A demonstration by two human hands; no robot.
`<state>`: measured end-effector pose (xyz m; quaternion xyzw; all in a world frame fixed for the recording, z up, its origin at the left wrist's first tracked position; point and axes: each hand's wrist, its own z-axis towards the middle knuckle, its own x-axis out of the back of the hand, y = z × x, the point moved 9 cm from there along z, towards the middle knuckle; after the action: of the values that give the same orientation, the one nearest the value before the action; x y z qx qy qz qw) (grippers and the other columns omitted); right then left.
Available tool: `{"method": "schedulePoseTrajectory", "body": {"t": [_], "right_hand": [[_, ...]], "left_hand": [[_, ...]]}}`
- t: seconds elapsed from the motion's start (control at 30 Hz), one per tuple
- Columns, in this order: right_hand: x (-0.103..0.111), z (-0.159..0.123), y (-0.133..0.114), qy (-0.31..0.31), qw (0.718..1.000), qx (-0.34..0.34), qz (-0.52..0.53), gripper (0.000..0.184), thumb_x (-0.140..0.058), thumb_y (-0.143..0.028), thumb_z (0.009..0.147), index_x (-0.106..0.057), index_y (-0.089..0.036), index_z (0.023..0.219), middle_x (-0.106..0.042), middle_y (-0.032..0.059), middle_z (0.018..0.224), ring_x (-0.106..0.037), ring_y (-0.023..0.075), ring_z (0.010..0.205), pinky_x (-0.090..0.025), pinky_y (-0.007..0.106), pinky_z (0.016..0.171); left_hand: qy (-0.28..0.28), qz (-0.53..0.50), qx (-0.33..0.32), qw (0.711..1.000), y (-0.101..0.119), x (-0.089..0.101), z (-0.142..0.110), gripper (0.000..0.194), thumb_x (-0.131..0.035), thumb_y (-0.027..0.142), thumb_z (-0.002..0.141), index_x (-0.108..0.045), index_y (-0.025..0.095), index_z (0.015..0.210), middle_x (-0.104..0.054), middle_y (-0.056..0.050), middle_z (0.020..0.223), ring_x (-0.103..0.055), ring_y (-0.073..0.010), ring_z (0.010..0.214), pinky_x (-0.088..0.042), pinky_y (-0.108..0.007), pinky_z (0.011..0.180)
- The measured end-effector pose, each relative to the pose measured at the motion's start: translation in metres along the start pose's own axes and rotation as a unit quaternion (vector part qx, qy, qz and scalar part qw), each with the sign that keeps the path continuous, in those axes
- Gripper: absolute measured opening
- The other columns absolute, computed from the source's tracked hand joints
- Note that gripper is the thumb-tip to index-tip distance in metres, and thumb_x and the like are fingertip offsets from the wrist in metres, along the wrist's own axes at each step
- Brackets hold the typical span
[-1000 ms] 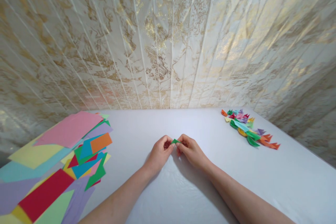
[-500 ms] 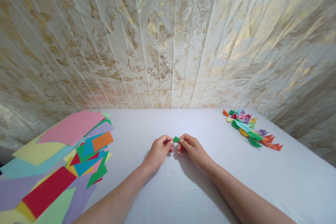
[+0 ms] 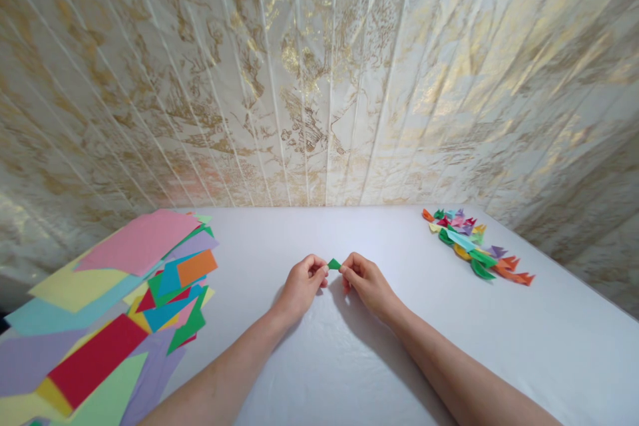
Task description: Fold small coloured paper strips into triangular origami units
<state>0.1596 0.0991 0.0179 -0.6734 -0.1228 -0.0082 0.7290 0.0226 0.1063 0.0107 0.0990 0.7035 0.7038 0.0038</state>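
Observation:
A small folded piece of green paper (image 3: 334,264) is held between my two hands, its visible part a triangle with the point upward. My left hand (image 3: 306,281) pinches its left corner between thumb and fingers. At the right corner, my right hand (image 3: 365,281) pinches it the same way. Both hands are just above the white table (image 3: 279,233), near its middle. The fingertips cover the paper's outer corners.
Coloured paper sheets, with a pink sheet (image 3: 140,239) and a red sheet (image 3: 97,359) among them, overlap along the left side. Several small folded paper pieces (image 3: 462,239) lie in a group at the right. A gold-patterned curtain (image 3: 299,80) hangs behind the table.
The green paper shows differently between the fingers: a low peak, then a diamond-like shape, now a clear triangle. Both hands keep their pinch and have shifted slightly. The view has moved a little.

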Motion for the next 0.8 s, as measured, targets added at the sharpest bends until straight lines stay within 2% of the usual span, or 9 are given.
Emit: {"method": "schedulePoseTrajectory", "body": {"t": [0.27, 0.37, 0.63, 0.8], "right_hand": [[0.000, -0.004, -0.012, -0.004, 1.000, 0.023, -0.008, 0.022, -0.054, -0.041, 0.086, -0.057, -0.019, 0.085, -0.062, -0.0006, 0.069, -0.058, 0.0138, 0.060, -0.045, 0.028, 0.063], [0.000, -0.004, -0.012, -0.005, 1.000, 0.023, 0.002, 0.024, -0.052, -0.042, 0.087, -0.056, -0.019, 0.083, -0.063, 0.0002, 0.071, -0.056, 0.0130, 0.059, -0.045, 0.027, 0.062], [-0.005, 0.000, -0.005, -0.022, 1.000, 0.008, 0.021, 0.014, -0.058, -0.033, 0.081, -0.055, -0.019, 0.083, -0.065, 0.0003, 0.074, -0.057, 0.0123, 0.058, -0.045, 0.026, 0.058], [-0.008, -0.001, -0.003, -0.027, 0.999, 0.017, -0.022, 0.004, -0.053, -0.022, 0.081, -0.055, -0.020, 0.083, -0.063, -0.0024, 0.070, -0.056, 0.0122, 0.059, -0.043, 0.024, 0.059]], "left_hand": [[-0.023, 0.011, -0.033, 0.999, 0.002, -0.006, 0.001, 0.017, -0.056, 0.035, 0.079, -0.056, 0.019, 0.074, -0.058, 0.003, 0.063, -0.056, -0.0125, 0.061, -0.043, -0.024, 0.060], [-0.026, 0.020, -0.046, 0.998, 0.004, -0.007, 0.000, 0.015, -0.055, 0.033, 0.080, -0.057, 0.019, 0.077, -0.060, 0.002, 0.067, -0.057, -0.0128, 0.063, -0.044, -0.024, 0.062], [-0.012, -0.022, -0.032, 0.999, 0.001, -0.004, 0.002, 0.015, -0.059, 0.031, 0.078, -0.061, 0.018, 0.086, -0.066, -0.001, 0.080, -0.061, -0.0144, 0.069, -0.049, -0.027, 0.067], [-0.010, -0.014, -0.047, 0.999, 0.001, -0.001, 0.001, 0.020, -0.055, 0.030, 0.081, -0.063, 0.017, 0.095, -0.067, -0.004, 0.089, -0.064, -0.0165, 0.077, -0.052, -0.030, 0.076]]}}
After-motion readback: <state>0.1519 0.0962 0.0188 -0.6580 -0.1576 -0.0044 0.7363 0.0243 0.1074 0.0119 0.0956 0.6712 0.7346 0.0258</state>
